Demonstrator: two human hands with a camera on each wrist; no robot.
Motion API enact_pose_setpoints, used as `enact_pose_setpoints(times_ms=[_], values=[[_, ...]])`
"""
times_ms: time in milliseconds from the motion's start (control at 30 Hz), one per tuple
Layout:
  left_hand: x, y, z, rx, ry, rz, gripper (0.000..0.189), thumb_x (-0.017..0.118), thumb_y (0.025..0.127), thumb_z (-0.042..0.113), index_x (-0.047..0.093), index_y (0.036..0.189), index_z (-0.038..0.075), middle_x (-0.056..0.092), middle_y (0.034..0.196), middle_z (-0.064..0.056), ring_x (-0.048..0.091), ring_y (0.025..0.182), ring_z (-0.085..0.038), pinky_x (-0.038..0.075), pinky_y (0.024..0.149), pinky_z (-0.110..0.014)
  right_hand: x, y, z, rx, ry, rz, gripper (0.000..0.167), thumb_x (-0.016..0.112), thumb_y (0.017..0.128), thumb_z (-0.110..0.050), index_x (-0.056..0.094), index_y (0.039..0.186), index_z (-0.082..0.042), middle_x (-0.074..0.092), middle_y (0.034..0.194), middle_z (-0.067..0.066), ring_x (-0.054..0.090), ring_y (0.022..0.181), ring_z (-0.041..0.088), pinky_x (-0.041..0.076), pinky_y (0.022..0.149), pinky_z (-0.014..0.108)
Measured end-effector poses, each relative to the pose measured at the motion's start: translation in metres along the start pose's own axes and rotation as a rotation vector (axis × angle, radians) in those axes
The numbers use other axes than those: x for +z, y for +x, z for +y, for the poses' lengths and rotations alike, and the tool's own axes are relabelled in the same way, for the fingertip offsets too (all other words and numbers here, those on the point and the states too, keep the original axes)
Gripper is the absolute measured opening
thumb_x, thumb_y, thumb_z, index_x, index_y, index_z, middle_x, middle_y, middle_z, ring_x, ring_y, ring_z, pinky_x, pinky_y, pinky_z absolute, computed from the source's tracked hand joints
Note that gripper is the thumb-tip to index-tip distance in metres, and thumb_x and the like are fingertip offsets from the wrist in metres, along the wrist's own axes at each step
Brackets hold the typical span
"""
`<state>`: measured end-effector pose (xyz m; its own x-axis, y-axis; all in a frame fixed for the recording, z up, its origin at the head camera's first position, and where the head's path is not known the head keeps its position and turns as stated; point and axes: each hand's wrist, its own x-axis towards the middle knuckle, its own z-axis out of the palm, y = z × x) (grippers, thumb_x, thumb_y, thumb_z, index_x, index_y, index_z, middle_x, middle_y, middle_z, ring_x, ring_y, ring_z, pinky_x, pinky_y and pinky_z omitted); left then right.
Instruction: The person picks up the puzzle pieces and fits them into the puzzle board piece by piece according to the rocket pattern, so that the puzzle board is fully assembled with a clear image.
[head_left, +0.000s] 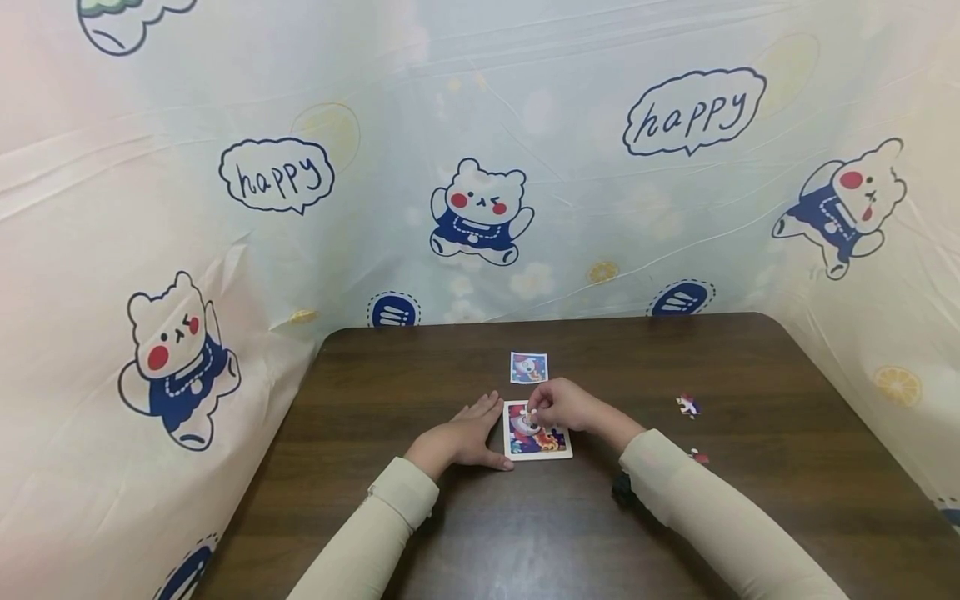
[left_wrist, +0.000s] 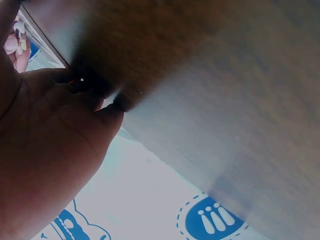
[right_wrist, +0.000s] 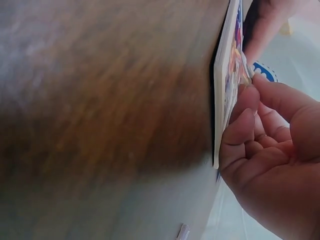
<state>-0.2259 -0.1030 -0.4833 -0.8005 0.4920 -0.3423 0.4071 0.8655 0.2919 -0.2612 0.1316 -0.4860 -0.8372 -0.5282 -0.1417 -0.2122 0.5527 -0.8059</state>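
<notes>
A small jigsaw puzzle [head_left: 538,446] in a white frame lies on the brown table, its colourful picture largely filled in. Over its upper part, my right hand [head_left: 572,407] pinches a small puzzle piece [right_wrist: 246,70] between thumb and forefinger, held at a tilt against the picture. The other fingers of that hand are curled near the frame's edge in the right wrist view. Along the frame's left side rests my left hand [head_left: 471,435], fingers extended and thumb at the lower left corner. The left wrist view shows mostly its palm [left_wrist: 55,140].
A small square picture card [head_left: 528,367] lies just beyond the puzzle. To the right are a loose puzzle piece cluster [head_left: 687,406] and a reddish piece [head_left: 699,456] partly hidden by the right sleeve. A patterned cloth [head_left: 480,100] hangs behind the table [head_left: 360,392].
</notes>
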Motion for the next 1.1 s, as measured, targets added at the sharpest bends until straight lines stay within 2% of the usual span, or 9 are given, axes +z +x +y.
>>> enact_pose_setpoints(times_ms=[233,667,1100], values=[[0.0,0.0001,0.0008,-0.004,0.006,0.002,0.114,0.069,0.077,0.07,0.018,0.159,0.01,0.007,0.166,-0.007,0.006,0.152,-0.024,0.016,0.12,-0.044,0.0037,0.0011,-0.0002,-0.019,-0.086,0.036,0.008,0.074,0.088,-0.004,0.07,0.094,-0.005,0.064,0.073,0.0,0.06,0.063,0.014,0.051,0.058,0.028],[0.0001,-0.0005,0.0011,-0.004,0.008,0.005,0.114,0.07,0.076,0.069,0.018,0.159,0.01,0.008,0.166,-0.007,0.006,0.152,-0.024,0.016,0.12,-0.044,0.0074,0.0026,-0.0071,-0.001,-0.211,0.062,0.008,0.078,0.086,-0.009,0.071,0.09,-0.007,0.062,0.07,-0.001,0.058,0.062,0.012,0.05,0.057,0.027],[0.0006,0.0007,0.0003,0.0,0.014,0.005,0.114,0.07,0.077,0.068,0.017,0.159,0.009,0.008,0.166,-0.008,0.006,0.152,-0.024,0.016,0.12,-0.044,0.0094,0.0034,-0.0085,0.01,-0.261,0.062,0.01,0.079,0.085,-0.009,0.069,0.087,-0.009,0.061,0.071,-0.003,0.057,0.064,0.012,0.05,0.059,0.028]])
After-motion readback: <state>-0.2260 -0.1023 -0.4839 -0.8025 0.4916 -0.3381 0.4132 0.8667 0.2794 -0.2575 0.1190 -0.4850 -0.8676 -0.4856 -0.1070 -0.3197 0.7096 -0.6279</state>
